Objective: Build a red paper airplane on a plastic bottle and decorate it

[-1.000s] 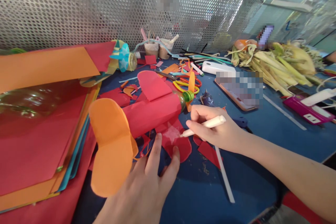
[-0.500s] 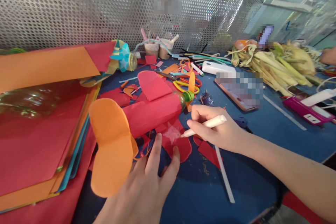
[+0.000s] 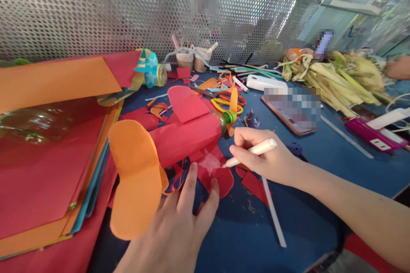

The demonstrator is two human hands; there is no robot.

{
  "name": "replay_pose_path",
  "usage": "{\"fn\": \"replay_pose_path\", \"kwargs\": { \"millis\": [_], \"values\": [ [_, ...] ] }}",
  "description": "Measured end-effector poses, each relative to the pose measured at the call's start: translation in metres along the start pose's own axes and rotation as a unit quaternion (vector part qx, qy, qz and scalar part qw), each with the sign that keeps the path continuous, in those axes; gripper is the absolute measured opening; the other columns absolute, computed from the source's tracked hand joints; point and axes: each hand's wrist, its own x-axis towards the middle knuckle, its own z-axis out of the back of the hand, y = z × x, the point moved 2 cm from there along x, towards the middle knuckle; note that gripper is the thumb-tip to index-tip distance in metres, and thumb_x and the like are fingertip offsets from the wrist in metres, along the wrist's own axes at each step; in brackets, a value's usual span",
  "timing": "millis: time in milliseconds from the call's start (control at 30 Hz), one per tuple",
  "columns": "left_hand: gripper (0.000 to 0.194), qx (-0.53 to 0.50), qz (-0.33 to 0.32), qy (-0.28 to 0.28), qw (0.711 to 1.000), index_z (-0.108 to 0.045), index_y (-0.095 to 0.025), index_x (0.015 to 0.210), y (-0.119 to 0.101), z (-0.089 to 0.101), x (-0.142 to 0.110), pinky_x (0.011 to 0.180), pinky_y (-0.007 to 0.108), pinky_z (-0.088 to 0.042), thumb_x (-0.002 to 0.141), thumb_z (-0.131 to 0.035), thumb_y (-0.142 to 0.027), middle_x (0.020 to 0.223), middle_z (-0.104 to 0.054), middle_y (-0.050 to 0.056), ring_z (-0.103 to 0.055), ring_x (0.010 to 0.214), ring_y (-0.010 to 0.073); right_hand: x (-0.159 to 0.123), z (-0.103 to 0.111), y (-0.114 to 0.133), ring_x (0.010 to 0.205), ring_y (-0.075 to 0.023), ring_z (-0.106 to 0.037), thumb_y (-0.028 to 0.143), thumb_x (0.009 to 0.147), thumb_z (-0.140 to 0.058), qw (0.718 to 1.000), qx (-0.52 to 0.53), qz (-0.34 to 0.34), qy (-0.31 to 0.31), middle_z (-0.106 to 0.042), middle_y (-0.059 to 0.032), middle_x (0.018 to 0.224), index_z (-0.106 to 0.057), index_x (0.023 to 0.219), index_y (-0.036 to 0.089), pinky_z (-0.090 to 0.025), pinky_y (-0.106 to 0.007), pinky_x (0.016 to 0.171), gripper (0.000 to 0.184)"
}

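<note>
My right hand (image 3: 265, 158) pinches a white marker (image 3: 251, 152), its tip at a pale star drawn on a red paper wing (image 3: 216, 172). That wing belongs to a bottle wrapped in red paper (image 3: 184, 138) with a green cap (image 3: 229, 116) and an orange paper tail (image 3: 136, 177). My left hand (image 3: 179, 226) lies with fingers stretched out, two fingertips pressing the near edge of the red wing.
A stack of red and orange sheets (image 3: 48, 166) fills the left. Scissors (image 3: 224, 100), paper scraps, a white strip (image 3: 273, 213), a phone (image 3: 288, 111), a pink device (image 3: 373, 136) and corn husks (image 3: 339, 76) lie on the blue table (image 3: 320, 179). A perforated metal screen (image 3: 96, 8) stands behind.
The right hand and marker shifted very slightly over the star. A person's hand at the far right edge moved a little further into view.
</note>
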Motion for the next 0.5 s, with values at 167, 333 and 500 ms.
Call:
{"fn": "replay_pose_path", "kwargs": {
  "millis": [167, 333, 500],
  "values": [
    [0.078, 0.004, 0.004, 0.01, 1.0, -0.047, -0.029, 0.136, 0.0003, -0.0029, -0.0018, 0.059, 0.031, -0.058, 0.067, -0.038, 0.008, 0.134, -0.052, 0.025, -0.071, 0.078, 0.0231, -0.0005, -0.0004, 0.0006, 0.04, -0.0067, -0.04, 0.02, 0.086, -0.051, 1.0, 0.017, -0.005, 0.003, -0.044, 0.009, 0.049, -0.037, 0.064, 0.022, -0.029, -0.018, 0.042, 0.027],
    [0.078, -0.001, 0.008, 0.009, 1.0, -0.046, -0.029, 0.136, -0.0001, -0.0028, -0.0026, 0.059, 0.029, -0.058, 0.069, -0.037, 0.008, 0.137, -0.049, 0.025, -0.071, 0.079, 0.0222, 0.0003, -0.0009, 0.0006, 0.039, -0.0059, -0.039, 0.017, 0.086, -0.051, 1.0, 0.02, -0.005, 0.002, -0.044, 0.0098, 0.048, -0.035, 0.063, 0.022, -0.029, -0.017, 0.041, 0.028],
    [0.077, 0.006, 0.0, 0.004, 1.0, -0.044, -0.028, 0.137, 0.0008, -0.0031, -0.0016, 0.066, 0.033, -0.059, 0.07, -0.037, 0.007, 0.134, -0.052, 0.024, -0.071, 0.08, 0.022, 0.0003, -0.001, 0.001, 0.04, -0.006, -0.04, 0.019, 0.086, -0.052, 1.0, 0.023, 0.001, 0.003, -0.044, 0.0095, 0.049, -0.036, 0.064, 0.022, -0.029, -0.017, 0.042, 0.028]
  ]
}}
